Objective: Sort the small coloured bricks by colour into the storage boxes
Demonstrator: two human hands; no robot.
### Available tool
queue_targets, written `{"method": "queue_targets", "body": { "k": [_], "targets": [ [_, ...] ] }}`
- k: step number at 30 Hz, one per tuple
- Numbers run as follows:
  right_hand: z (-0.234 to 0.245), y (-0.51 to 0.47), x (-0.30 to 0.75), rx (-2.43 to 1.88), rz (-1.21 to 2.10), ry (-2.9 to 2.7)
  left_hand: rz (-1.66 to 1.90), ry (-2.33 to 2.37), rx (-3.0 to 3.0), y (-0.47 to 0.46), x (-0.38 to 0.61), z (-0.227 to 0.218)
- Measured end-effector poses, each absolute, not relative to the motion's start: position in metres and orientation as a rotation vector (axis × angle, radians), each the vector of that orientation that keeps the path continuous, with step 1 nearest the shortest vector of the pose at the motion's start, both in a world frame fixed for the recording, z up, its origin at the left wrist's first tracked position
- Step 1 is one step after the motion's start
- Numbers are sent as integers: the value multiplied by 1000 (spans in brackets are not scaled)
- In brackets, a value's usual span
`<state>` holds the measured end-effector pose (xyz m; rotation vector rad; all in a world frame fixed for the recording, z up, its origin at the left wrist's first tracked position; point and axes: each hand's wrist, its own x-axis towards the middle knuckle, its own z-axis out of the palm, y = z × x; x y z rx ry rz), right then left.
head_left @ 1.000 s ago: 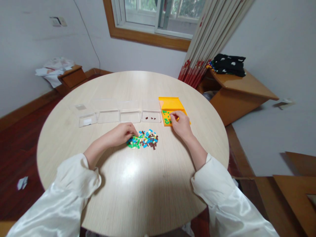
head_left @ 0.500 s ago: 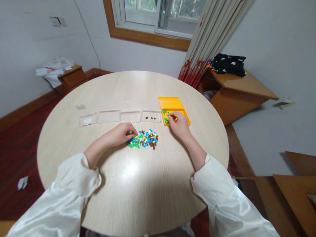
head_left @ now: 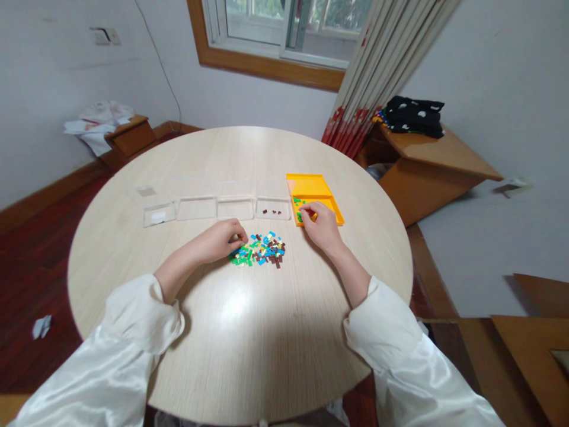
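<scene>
R hand (head_left: 322, 225) over yellow case (head_left: 311, 184), L hand (head_left: 224, 239) at brick pile (head_left: 268, 251); both grips: can't tell. R bump cd scatter grn pcs (head_left: 297, 201).

Round pale table (head_left: 249, 332) across frame centre. Left hand (head_left: 226, 239), just left of centre, fingers curled at left edge of pile of small bricks (head_left: 268, 249): green, blue, brown, yellow. Right hand (head_left: 320, 224), right of centre, fingertips bunched over open yellow case (head_left: 306, 184) with green pieces (head_left: 297, 201) inside; too small to tell if they grip one. Four clear boxes (head_left: 198, 207) in a row left of case; rightmost has brown pieces (head_left: 274, 212). Window (head_left: 253, 26) top centre, curtain (head_left: 377, 59) upper right, black cloth (head_left: 413, 115) on cabinet (head_left: 444, 157) beside it.
</scene>
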<state>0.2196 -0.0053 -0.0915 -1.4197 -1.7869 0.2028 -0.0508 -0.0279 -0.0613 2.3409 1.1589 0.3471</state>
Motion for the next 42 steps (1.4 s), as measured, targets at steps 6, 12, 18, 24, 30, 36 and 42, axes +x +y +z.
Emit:
{"method": "queue_targets", "body": {
  "k": [6,12,18,24,30,36,42],
  "targets": [
    [-93,-6,218,-1413,209,-1806,333,1207,2348,-30,-48,-62],
    [-90,-8,216,-1417,215,-1821,329,1196,2374,-31,-46,-62],
    [-90,-9,215,-1404,214,-1819,387,1133,2378,-31,-46,-66],
    [-90,-10,213,-1378,217,-1830,353,1060,2392,-33,-43,-63],
    [-83,-17,208,-1325,184,-1829,418,1135,2301,-34,-41,-62],
    [-73,-33,191,-1170,199,-1867,629,1232,2049,-35,-37,-62],
    [-77,-47,167,-938,355,-2073,857,1188,1695,-37,-28,-64]
  ]
}}
